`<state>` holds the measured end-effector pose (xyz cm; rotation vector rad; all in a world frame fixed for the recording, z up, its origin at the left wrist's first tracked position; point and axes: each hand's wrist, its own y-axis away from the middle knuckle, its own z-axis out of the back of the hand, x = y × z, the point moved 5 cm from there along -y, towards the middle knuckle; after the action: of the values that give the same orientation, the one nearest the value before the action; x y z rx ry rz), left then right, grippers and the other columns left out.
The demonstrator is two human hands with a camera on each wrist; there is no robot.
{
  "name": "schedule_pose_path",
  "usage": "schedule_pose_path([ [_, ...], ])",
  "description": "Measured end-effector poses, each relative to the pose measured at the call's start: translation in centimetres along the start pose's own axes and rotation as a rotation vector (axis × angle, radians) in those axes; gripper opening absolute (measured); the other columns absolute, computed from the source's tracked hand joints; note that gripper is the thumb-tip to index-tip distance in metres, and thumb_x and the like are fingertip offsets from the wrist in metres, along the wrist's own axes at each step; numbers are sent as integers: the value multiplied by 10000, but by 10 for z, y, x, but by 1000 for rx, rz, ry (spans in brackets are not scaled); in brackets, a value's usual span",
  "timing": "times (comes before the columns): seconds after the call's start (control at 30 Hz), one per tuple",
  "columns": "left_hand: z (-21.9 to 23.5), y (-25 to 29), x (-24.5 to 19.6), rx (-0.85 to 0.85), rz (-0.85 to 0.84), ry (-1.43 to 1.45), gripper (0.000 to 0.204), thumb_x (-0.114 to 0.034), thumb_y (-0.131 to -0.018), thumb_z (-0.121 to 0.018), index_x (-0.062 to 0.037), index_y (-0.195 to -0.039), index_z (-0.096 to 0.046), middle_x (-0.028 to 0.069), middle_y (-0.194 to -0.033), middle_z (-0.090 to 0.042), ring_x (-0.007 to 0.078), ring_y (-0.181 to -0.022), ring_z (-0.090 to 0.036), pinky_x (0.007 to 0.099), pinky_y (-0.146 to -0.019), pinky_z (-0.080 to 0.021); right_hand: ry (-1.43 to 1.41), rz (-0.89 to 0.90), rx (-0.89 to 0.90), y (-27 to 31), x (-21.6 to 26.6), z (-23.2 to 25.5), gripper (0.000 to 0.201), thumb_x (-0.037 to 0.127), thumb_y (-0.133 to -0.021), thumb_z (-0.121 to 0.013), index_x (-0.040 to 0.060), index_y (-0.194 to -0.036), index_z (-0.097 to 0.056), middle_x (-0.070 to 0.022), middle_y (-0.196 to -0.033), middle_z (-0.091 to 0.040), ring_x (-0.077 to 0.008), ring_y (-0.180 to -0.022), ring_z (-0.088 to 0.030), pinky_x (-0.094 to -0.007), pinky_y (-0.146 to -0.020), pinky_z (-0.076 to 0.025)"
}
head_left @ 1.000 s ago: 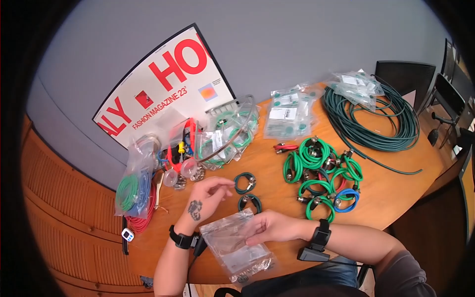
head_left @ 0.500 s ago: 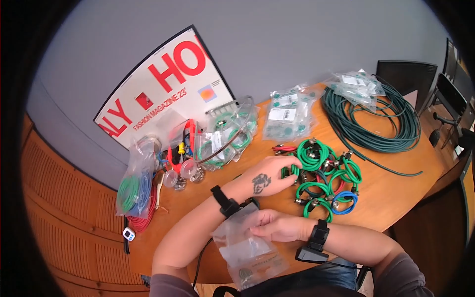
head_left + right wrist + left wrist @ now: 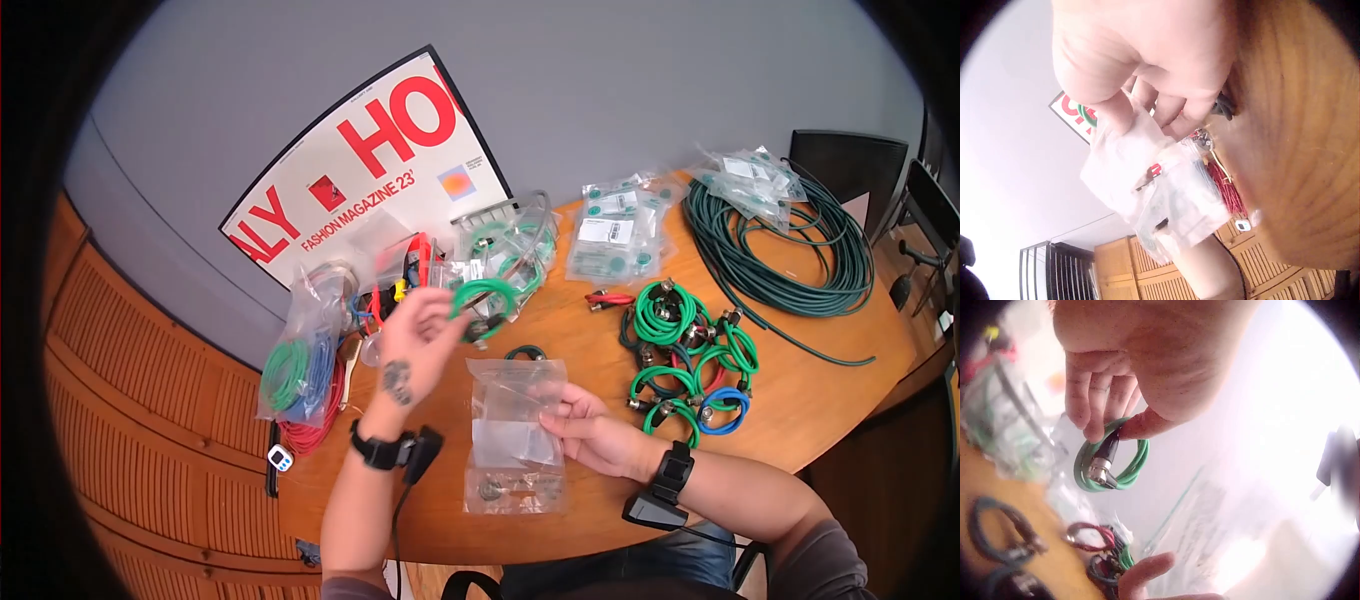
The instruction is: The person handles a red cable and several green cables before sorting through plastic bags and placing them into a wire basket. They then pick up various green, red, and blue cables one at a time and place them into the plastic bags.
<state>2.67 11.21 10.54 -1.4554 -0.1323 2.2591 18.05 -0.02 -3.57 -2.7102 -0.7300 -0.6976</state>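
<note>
The left hand is up in the air above the tabletop. Its fingers and thumb pinch one small green cable coil. The wrist view shows the coil has a black and silver plug at its end.

The right hand holds one clear plastic bag by its side, with the fingers curled on it. The bag stands up in front of the person, just right of the left arm. A few small things lie at the bottom of the bag, too blurry to name. The two hands are apart.

Behind the bag, one dark cable coil lies on the tabletop. To the right sits a heap of small cable coils. Most are green, one is blue, and some red shows in between. They lie on top of each other, so I cannot count them well. One red cable lies next to the heap.

One big dark green cable roll lies far right. Two piles of packed bags lie by it, one on the roll itself. One poster with red letters leans on the wall. One bag of green, blue and red wire sits at the left edge. One small white timer lies near it.
</note>
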Motion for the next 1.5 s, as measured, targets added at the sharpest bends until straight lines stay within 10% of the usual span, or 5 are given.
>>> schedule_pose_path([
  [0.27,67,71,-18,-169,118,214,224,3,-876,-645,29,-1092,-593,104,-864,-703,106,-609,-618,228,-493,-481,79,55,-142,-1,4,1,410,88,-986,-559,113,-1379,-447,-66,-1174,-669,-136,-1063,-634,-319,-920,-511],
  [0.77,13,90,5,113,426,390,165,-12,-871,-683,20,-1014,-606,82,-800,-705,109,-570,-627,235,-481,-495,211,102,-157,-3,6,-1,419,88,-992,-555,112,-1389,-424,-56,-1146,-687,-87,-991,-629,-253,-829,-505],
  [1.5,-15,66,12,112,221,-7,143,-79,-861,-726,18,-965,-736,32,-811,-717,49,-688,-609,213,-626,-493,522,119,-271,-2,5,2,502,214,-1032,-493,161,-1468,-250,-23,-1182,-585,-83,-934,-594,-226,-649,-523],
])
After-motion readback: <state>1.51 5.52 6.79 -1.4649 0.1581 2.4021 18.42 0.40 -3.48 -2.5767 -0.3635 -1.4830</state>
